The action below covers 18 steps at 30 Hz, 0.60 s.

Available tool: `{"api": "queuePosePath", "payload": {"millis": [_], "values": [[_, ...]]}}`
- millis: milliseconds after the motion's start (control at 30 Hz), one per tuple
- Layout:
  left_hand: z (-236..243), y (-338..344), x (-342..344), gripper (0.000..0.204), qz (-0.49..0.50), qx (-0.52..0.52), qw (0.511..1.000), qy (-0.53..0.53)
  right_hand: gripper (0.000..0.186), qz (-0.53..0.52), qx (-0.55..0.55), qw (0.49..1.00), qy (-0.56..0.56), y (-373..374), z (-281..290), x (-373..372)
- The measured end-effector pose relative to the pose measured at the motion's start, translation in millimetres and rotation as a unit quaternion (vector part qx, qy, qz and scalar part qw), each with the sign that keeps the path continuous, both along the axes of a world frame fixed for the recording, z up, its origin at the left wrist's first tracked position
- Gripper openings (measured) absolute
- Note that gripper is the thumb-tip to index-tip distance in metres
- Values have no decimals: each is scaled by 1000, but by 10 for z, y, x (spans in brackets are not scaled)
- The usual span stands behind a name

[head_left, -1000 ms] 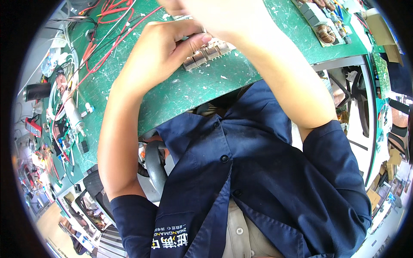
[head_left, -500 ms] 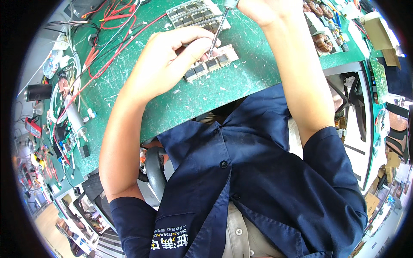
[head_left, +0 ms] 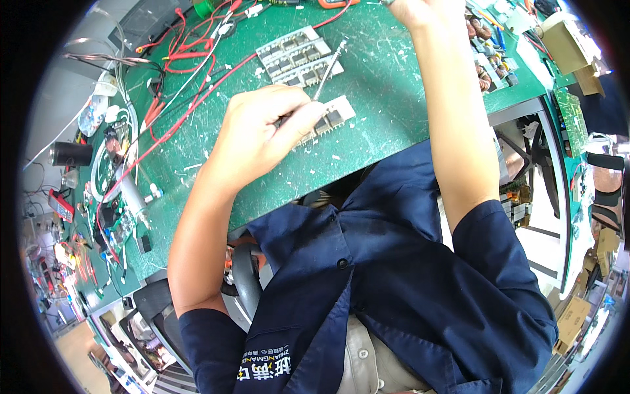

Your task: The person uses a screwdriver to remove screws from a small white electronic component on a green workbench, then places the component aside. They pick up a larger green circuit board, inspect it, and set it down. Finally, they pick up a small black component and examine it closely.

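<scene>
The left hand [head_left: 266, 128] covers the left part of the near board [head_left: 338, 115], back upward, forearm slanting in, fingers pinched narrow at the lower end of a slim rod [head_left: 329, 73] that leans beyond the board. This board lies on the green counter [head_left: 380, 98], its right end uncovered. Right of it, the other forearm stretches straight past; the right hand [head_left: 417, 10], well beyond the board, is cut off, so its finger state cannot be told. More boards [head_left: 295, 56] lie just beyond the near board.

Holding 1 chip-lined board [head_left: 335, 118] on green desk [head_left: 377, 125] with left hand [head_left: 268, 125], beside 1 slanting thin rod [head_left: 330, 71]; with right hand [head_left: 423, 12] well apart, at upper edge.
</scene>
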<state>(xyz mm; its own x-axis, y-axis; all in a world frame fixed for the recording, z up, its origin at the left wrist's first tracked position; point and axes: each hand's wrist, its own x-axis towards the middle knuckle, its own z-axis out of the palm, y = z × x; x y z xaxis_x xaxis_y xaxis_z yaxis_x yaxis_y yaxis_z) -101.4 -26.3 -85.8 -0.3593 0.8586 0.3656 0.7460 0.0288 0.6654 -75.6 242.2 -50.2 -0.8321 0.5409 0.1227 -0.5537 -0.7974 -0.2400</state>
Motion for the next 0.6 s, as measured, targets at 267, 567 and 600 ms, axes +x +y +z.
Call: {"api": "queuePosePath", "payload": {"millis": [267, 567, 600], "values": [[89, 31, -40, 13, -4, 46, 999, 13, 38, 185, -72, 975, 104, -445, 109, 328], [149, 6, -87, 16, 17, 243, 913, -328, 36, 89, 21, 996, 23, -718, -9, 344], [161, 1, -103, 16, 0, 267, 901, -341, 37, 68, 17, 998, -6, -751, -66, 329]]}}
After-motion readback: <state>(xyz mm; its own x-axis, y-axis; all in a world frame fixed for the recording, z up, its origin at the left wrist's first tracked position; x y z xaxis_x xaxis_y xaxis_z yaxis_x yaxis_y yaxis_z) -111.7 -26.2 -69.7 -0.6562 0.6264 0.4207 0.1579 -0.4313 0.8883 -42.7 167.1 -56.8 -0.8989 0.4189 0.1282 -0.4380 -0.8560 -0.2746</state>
